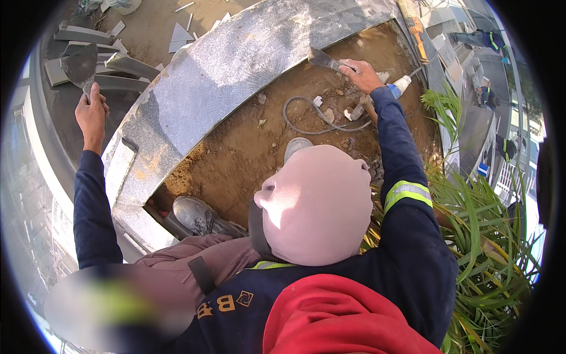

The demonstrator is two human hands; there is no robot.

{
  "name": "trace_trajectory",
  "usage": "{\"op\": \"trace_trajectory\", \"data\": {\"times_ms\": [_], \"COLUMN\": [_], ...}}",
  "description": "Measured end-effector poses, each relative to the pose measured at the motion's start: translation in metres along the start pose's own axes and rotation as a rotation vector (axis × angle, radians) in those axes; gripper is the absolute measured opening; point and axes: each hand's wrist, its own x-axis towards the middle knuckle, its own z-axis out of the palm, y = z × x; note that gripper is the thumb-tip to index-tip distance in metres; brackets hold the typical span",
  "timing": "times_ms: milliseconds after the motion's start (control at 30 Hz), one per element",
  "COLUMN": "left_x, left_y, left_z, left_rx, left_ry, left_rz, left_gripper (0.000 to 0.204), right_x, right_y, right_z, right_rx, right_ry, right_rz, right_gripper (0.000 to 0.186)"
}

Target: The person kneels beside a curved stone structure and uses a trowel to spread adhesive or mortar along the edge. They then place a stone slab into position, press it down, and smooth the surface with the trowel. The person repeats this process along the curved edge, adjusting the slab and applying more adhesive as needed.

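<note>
Red cloth (348, 318) is draping nearest, while the left hand (92, 115) is gripping a broad trowel (80, 64) above stone strips (131, 65), the right hand (362, 75) grasping a scraper (322, 59) beside the granite ledge (227, 71) bordering outdoor soil (233, 156).

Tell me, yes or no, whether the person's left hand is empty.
No, the left hand is closed around the handle of a wide-bladed trowel.
</note>
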Motion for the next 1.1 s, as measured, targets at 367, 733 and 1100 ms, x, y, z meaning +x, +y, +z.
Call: {"op": "trace_trajectory", "data": {"times_ms": [367,733,1100], "left_x": [0.015,0.016,0.0], "left_y": [-0.028,-0.005,0.006], "left_z": [-0.045,-0.021,-0.053], "left_rx": [0.138,-0.005,0.049], "left_ry": [0.159,0.143,0.246], "left_rz": [-0.009,0.003,0.046], "left_gripper": [0.048,0.041,0.035], "right_x": [-0.006,-0.037,-0.035], "right_y": [-0.168,-0.266,-0.348], "right_z": [0.119,0.201,0.26], "right_rx": [-0.207,-0.106,-0.07], "right_ry": [-0.078,-0.073,-0.34], "right_rz": [-0.488,-0.565,-0.781], "right_gripper": [0.035,0.033,0.036]}}
